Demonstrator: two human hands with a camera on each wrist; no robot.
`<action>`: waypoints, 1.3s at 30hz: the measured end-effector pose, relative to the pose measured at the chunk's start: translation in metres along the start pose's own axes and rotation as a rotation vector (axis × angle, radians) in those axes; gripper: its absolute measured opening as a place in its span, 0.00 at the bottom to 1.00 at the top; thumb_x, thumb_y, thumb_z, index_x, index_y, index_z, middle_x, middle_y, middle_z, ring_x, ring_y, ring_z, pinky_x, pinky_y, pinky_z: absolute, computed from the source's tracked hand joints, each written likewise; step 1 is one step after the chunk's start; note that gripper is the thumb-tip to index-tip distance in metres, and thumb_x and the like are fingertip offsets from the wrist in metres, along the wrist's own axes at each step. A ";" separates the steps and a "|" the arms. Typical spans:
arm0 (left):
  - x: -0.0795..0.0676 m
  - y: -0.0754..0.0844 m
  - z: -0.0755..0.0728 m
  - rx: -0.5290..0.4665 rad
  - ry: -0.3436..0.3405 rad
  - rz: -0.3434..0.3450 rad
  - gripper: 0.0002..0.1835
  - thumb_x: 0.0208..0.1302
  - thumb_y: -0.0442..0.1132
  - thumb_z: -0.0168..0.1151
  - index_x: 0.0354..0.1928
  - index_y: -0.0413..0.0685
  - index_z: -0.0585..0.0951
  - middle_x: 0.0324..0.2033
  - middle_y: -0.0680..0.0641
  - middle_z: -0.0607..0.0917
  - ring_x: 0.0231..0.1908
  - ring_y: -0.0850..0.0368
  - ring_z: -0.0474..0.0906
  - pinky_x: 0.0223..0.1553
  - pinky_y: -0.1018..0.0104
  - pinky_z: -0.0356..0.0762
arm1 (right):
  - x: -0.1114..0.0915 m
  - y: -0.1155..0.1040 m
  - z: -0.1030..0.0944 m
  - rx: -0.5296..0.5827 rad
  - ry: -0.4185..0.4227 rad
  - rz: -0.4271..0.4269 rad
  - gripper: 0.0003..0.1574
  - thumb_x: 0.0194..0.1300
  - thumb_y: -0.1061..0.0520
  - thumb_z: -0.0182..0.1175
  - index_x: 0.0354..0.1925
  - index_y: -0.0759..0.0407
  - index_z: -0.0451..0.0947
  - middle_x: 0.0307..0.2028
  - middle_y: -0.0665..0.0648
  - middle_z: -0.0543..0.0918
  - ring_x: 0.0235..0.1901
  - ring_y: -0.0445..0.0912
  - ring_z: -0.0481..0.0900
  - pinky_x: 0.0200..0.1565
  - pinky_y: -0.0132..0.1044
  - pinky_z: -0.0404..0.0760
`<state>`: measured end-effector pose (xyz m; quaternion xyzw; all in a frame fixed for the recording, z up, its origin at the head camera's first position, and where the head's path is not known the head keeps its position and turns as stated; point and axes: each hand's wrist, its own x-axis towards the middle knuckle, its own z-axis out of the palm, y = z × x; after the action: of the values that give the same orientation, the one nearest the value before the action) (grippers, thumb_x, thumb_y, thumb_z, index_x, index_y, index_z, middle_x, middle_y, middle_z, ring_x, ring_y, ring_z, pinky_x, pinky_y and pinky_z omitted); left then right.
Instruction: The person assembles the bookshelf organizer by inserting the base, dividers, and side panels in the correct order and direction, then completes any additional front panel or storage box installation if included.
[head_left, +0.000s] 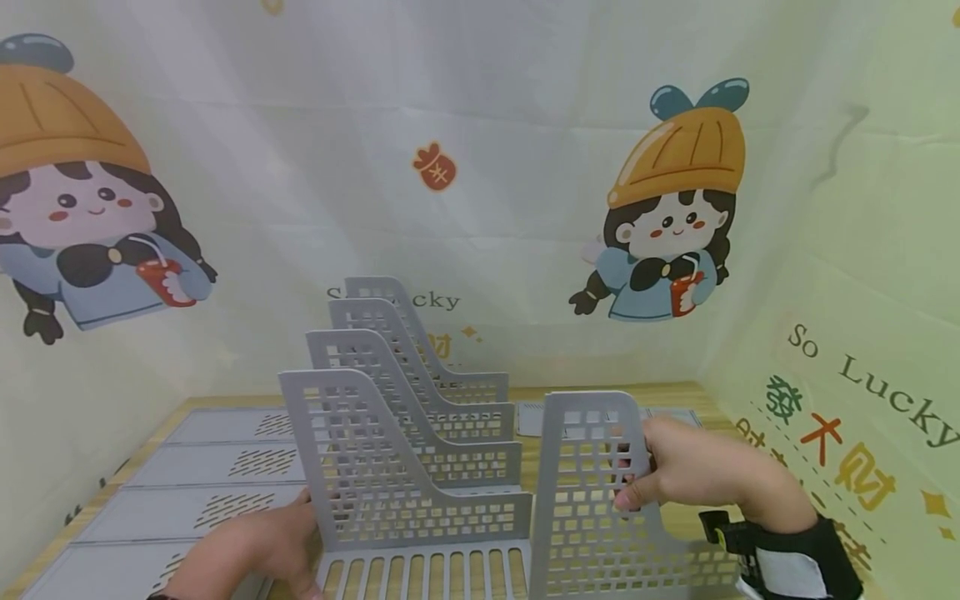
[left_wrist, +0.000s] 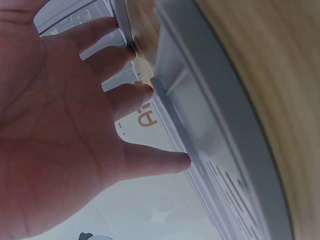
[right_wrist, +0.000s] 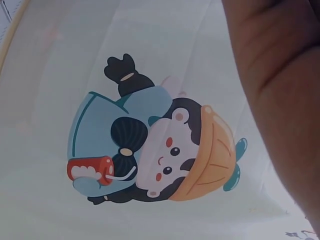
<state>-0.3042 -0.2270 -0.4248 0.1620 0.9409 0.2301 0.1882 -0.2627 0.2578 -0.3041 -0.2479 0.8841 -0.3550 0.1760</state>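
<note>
In the head view, the right hand (head_left: 675, 462) grips a light grey plastic panel with many rectangular holes (head_left: 592, 500) at the lower right of the frame, with the thumb on the near face and some fingers behind it. This panel stands upright, its high part at the left and its low part at the right, just beside a light grey plastic rack with four stepped upright dividers and a slatted base (head_left: 450, 504). Whether the panel is joined to the rack, one cannot tell. The rack stands in the lower middle of the frame, its dividers one behind another. The left hand (head_left: 262, 537) is at the lower left, near the rack's left side; in the left wrist view its fingers are spread and almost straight, and it grips nothing. Flat grey panels with slanted slots (head_left: 165, 512) lie in a row at the lower left, on a light wooden table (head_left: 686, 521). A black strap (head_left: 787, 558) goes around the right wrist. Behind hangs a pale cloth with printed cartoon figures (head_left: 510, 100). The right wrist view shows mainly this cloth, and the grip is not visible there.
</note>
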 end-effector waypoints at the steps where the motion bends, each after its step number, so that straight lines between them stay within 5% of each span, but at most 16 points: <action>1: 0.000 0.000 0.000 0.004 0.001 0.001 0.80 0.26 0.49 0.91 0.83 0.34 0.52 0.80 0.19 0.48 0.79 0.18 0.47 0.75 0.24 0.57 | 0.000 0.000 0.000 -0.003 0.001 0.001 0.15 0.66 0.56 0.75 0.39 0.61 0.78 0.27 0.50 0.79 0.28 0.44 0.75 0.31 0.34 0.78; 18: 0.002 -0.004 0.001 -0.052 -0.001 0.020 0.83 0.26 0.45 0.92 0.83 0.32 0.47 0.80 0.20 0.52 0.76 0.20 0.60 0.76 0.25 0.56 | -0.001 -0.010 0.007 -0.036 -0.033 -0.037 0.20 0.65 0.55 0.75 0.27 0.57 0.73 0.21 0.46 0.69 0.21 0.38 0.64 0.27 0.30 0.67; 23: 0.002 -0.004 0.002 -0.090 -0.018 0.000 0.81 0.25 0.46 0.92 0.83 0.35 0.50 0.80 0.24 0.58 0.78 0.22 0.59 0.77 0.25 0.54 | -0.001 -0.009 0.013 0.023 -0.064 -0.015 0.14 0.63 0.59 0.76 0.41 0.60 0.80 0.29 0.49 0.81 0.28 0.42 0.77 0.31 0.33 0.78; 28: 0.000 -0.004 0.002 -0.003 0.016 0.015 0.79 0.26 0.52 0.91 0.84 0.43 0.55 0.80 0.25 0.59 0.77 0.20 0.58 0.70 0.11 0.44 | -0.004 0.007 0.019 0.069 -0.115 -0.018 0.33 0.63 0.64 0.75 0.64 0.58 0.77 0.48 0.54 0.88 0.45 0.44 0.86 0.46 0.34 0.84; 33: -0.008 -0.009 0.003 0.160 0.034 -0.021 0.70 0.38 0.61 0.87 0.83 0.51 0.60 0.79 0.32 0.66 0.79 0.19 0.53 0.60 0.03 0.36 | -0.013 0.039 0.024 -0.033 -0.169 0.083 0.18 0.63 0.66 0.73 0.51 0.56 0.85 0.39 0.49 0.87 0.38 0.36 0.81 0.41 0.31 0.79; 35: -0.013 -0.010 0.004 0.143 0.008 -0.071 0.69 0.40 0.66 0.86 0.84 0.57 0.60 0.79 0.35 0.67 0.80 0.21 0.51 0.62 0.04 0.38 | -0.019 0.053 0.027 -0.086 -0.176 0.119 0.08 0.63 0.66 0.72 0.40 0.55 0.86 0.31 0.44 0.84 0.31 0.34 0.75 0.35 0.30 0.75; 39: -0.020 -0.011 0.006 0.070 -0.038 -0.169 0.68 0.35 0.74 0.85 0.82 0.71 0.62 0.82 0.36 0.64 0.82 0.24 0.48 0.69 0.10 0.37 | -0.031 0.080 0.033 -0.078 -0.182 0.077 0.09 0.66 0.65 0.70 0.29 0.58 0.82 0.23 0.40 0.72 0.24 0.33 0.64 0.28 0.28 0.66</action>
<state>-0.2869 -0.2414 -0.4293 0.0927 0.9550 0.1773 0.2189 -0.2463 0.3070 -0.3795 -0.2515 0.8864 -0.2894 0.2594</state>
